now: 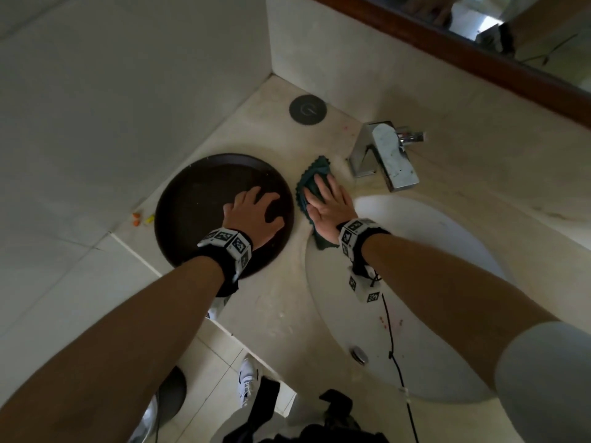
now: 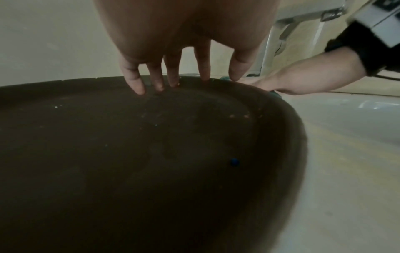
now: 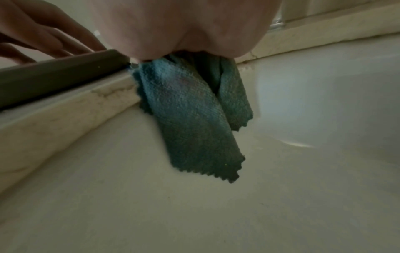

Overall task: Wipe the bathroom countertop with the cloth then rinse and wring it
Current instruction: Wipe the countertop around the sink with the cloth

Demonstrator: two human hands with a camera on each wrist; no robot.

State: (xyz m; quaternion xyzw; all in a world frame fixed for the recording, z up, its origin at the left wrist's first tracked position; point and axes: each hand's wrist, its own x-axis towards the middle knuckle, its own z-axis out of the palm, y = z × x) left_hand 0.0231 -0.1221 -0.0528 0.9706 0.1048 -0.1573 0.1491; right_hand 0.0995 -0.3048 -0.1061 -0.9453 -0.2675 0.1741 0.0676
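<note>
A dark teal cloth (image 1: 315,170) lies on the beige marble countertop (image 1: 271,314), between a round dark tray (image 1: 179,193) and the faucet (image 1: 387,155). My right hand (image 1: 326,199) presses flat on the cloth with its fingers extended. In the right wrist view the cloth (image 3: 194,111) hangs from under my palm (image 3: 184,30) over the rim into the white sink (image 3: 303,85). My left hand (image 1: 256,203) rests on the tray with fingers spread. Its fingertips (image 2: 138,87) touch the tray (image 2: 129,154) near the far rim.
The white sink (image 1: 431,251) lies to the right, its drain (image 1: 359,354) near the front. A round grey cap (image 1: 307,109) sits in the back corner. Small orange bits (image 1: 137,219) lie left of the tray. A mirror frame (image 1: 479,59) runs along the back wall.
</note>
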